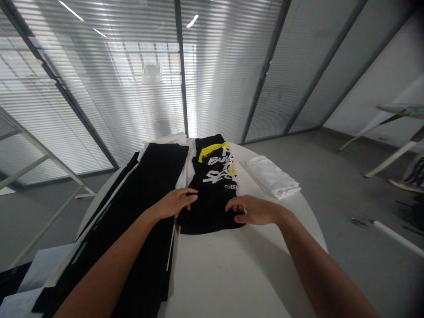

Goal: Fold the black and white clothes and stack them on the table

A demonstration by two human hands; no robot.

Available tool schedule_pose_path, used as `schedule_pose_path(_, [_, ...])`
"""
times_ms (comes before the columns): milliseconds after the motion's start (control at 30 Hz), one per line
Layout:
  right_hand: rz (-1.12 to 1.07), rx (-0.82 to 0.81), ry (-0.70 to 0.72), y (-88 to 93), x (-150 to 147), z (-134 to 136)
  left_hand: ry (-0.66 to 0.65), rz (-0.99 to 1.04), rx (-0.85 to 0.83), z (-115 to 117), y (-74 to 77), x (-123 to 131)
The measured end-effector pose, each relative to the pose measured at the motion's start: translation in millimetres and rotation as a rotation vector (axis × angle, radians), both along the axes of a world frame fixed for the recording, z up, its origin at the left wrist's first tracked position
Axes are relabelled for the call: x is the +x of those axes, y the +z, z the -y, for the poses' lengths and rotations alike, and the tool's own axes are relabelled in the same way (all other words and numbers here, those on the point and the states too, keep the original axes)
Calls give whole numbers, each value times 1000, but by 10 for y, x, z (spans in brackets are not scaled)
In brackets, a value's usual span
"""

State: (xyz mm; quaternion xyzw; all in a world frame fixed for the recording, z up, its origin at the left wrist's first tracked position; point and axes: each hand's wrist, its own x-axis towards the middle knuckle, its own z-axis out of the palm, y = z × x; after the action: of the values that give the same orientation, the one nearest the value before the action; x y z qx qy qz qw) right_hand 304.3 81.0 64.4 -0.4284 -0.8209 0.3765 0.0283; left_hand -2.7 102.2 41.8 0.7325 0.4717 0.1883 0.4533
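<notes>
A folded black T-shirt (213, 190) with yellow and white lettering lies on the round white table (225, 274). My left hand (175, 202) rests flat on its near left edge, fingers stretched out. On the near right edge sits my right hand (253, 210), fingers curled and pinching the cloth. Long black trousers (132, 207) with white side stripes lie stretched out to the left of the shirt, under my left forearm.
A folded white cloth (271, 176) lies at the table's right edge. More white fabric (168, 139) shows at the far side. Glass walls with blinds stand behind. A white frame (43, 176) is at left, another table (397, 132) at right.
</notes>
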Motion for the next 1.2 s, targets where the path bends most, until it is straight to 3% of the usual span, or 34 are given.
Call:
schedule_pose_path(133, [-31,-54,3,2,-21,-12,77,-238,318,37,-111,134])
schedule_pose_path(233, [-20,-67,-21,-26,-35,-22,98,-252,343,13,-186,164])
schedule_pose_path(433, [71,33,-9,-121,-54,-32,110,100,296,-53,-159,142])
schedule_pose_path(567, [81,8,14,-108,-51,-11,288,254,426,-120,-186,113])
schedule_pose_path(633, [73,-14,23,-89,-54,2,306,168,438,-152,-233,95])
schedule_pose_path(800, [53,-38,0,-44,-70,5,73,-209,424,-126,-296,73])
schedule_pose_path(933, [28,-83,-60,-45,-58,-3,-7,-276,425,-36,-234,74])
schedule_pose_path(1033, [59,-130,-23,-86,-35,-4,-38,-425,438,43,-164,94])
schedule_pose_path(1200, [66,86,-70,-98,-46,-31,-9,-622,599,148,-34,148])
